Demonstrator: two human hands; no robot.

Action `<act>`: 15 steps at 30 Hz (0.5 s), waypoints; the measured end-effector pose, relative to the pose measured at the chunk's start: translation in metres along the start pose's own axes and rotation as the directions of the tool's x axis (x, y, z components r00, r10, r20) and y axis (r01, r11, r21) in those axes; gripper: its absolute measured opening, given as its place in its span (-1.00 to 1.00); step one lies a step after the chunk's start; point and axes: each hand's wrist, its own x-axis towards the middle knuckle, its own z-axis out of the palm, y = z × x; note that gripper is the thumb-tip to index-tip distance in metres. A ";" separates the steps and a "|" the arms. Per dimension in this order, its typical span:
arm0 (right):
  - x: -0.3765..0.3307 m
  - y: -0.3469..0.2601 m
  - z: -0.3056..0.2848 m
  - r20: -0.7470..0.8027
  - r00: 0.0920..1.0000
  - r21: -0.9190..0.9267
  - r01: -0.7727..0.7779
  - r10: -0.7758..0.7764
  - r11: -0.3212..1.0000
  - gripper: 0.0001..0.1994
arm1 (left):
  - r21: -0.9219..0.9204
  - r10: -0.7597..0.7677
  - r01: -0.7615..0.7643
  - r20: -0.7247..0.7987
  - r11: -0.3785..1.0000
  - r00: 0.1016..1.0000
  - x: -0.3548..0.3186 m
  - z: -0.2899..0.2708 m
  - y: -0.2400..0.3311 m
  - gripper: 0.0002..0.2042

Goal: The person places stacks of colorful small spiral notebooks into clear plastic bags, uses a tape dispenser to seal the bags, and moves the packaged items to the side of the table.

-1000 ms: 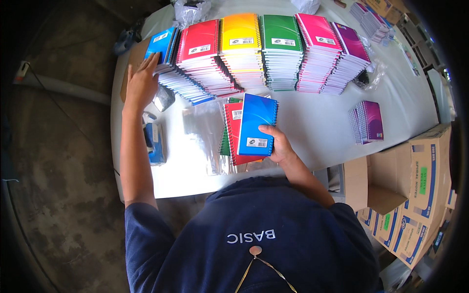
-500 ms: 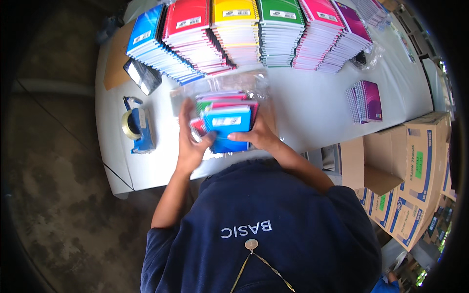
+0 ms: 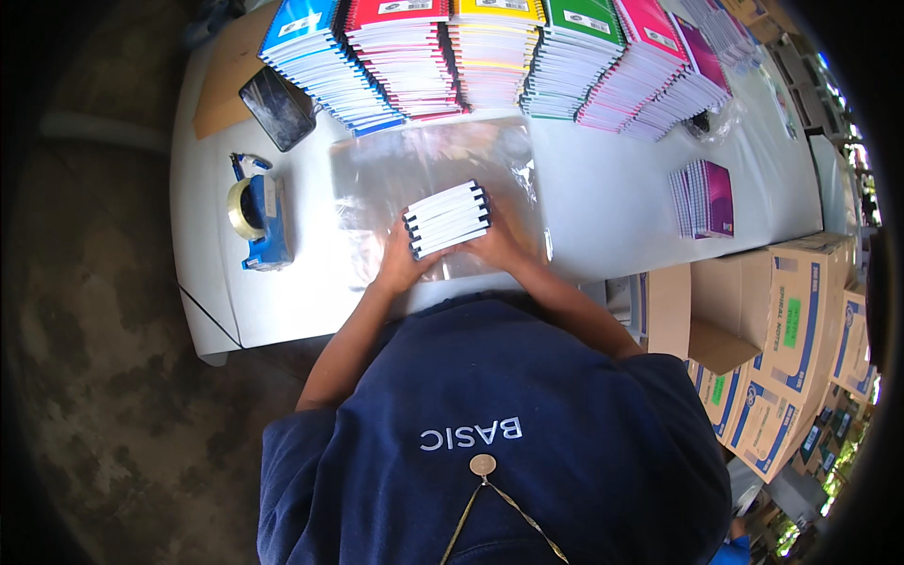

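Between my two hands stands a small stack of spiral notebooks, its white page edges turned up and dark binding showing at both ends. My left hand is closed round the left end, and my right hand grips the right end. The covers are hidden from this angle. Beneath the hands, a clear plastic sheet or bag lies flat on the white table. Tall stacks of notebooks run along the far side: blue, red, yellow, green, pink and purple.
A blue tape dispenser stands at the left, with a dark phone beyond it on brown cardboard. A short purple notebook stack sits at the right. Cardboard boxes, one with open flaps, stand off the table's right edge.
The loosely fanned notebooks in my hands are now squared together and tipped so their page edges face up. The plastic beneath shows more fully. The view has shifted slightly.
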 end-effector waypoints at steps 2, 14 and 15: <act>-0.004 0.006 -0.008 0.056 0.998 -0.065 0.035 -0.032 0.997 -0.22 | 0.095 0.029 -0.029 0.004 0.995 1.000 0.011 -0.013 0.035 -0.26; 0.064 -0.065 -0.021 0.181 0.608 -0.387 -0.679 0.773 0.624 -0.19 | 0.157 -0.621 0.605 0.316 0.780 0.718 0.052 -0.062 0.045 -0.30; 0.069 -0.071 -0.025 0.208 0.590 -0.443 -0.654 0.780 0.613 -0.21 | 0.286 -0.666 0.602 0.273 0.745 0.694 0.055 -0.067 0.055 -0.29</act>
